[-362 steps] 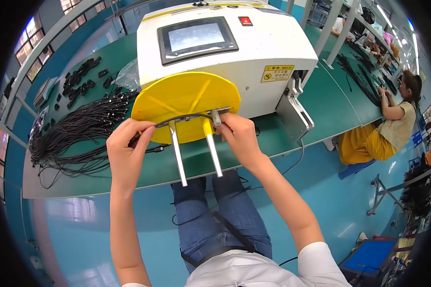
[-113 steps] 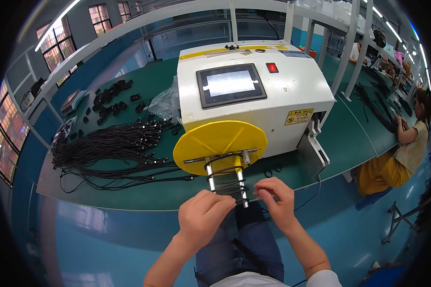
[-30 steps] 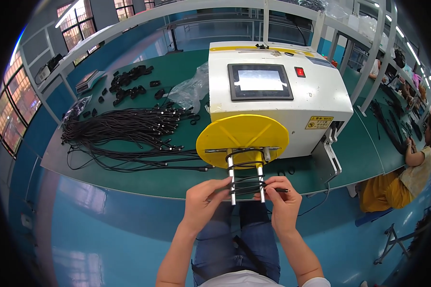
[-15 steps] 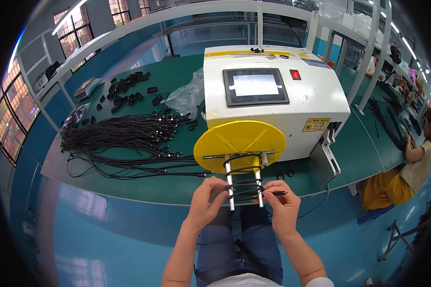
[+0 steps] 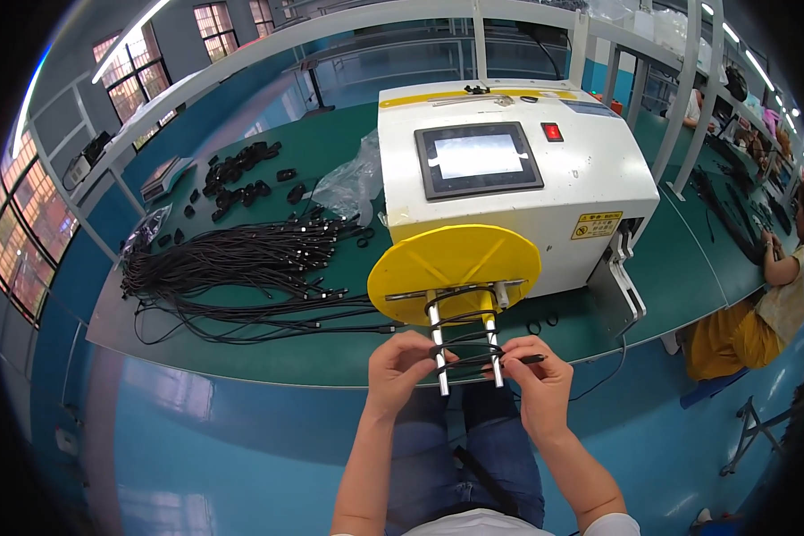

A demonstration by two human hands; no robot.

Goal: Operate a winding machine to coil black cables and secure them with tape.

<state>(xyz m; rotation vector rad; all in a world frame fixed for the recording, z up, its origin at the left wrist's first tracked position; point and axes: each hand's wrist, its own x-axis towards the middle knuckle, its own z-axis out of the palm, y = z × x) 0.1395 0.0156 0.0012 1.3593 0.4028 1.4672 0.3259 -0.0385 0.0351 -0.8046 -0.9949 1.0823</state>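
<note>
A black cable (image 5: 466, 339) is wound in several loops around two parallel metal rods (image 5: 443, 380), which stick out toward me from a round yellow disc (image 5: 456, 261). Next to the left rod, my left hand (image 5: 400, 368) is closed, thumb and fingers pinching the loops there. Beyond the right rod, my right hand (image 5: 541, 382) pinches the cable close to its end. A dark plug (image 5: 532, 359) pokes out past its fingers. The disc is mounted on the front of a white machine (image 5: 518, 214) with a lit screen (image 5: 479, 158).
Left of the machine, a large bundle of black cables (image 5: 241, 259) lies on the green table (image 5: 348, 362). Behind it are small black parts (image 5: 237, 170) and a clear plastic bag (image 5: 350, 183). Black rings (image 5: 542, 323) lie to the disc's right. Another person (image 5: 759, 313) sits at far right.
The whole view has shifted slightly, so things appear a little farther right. Both hands keep nearly the same hold on the cable at the rods.
</note>
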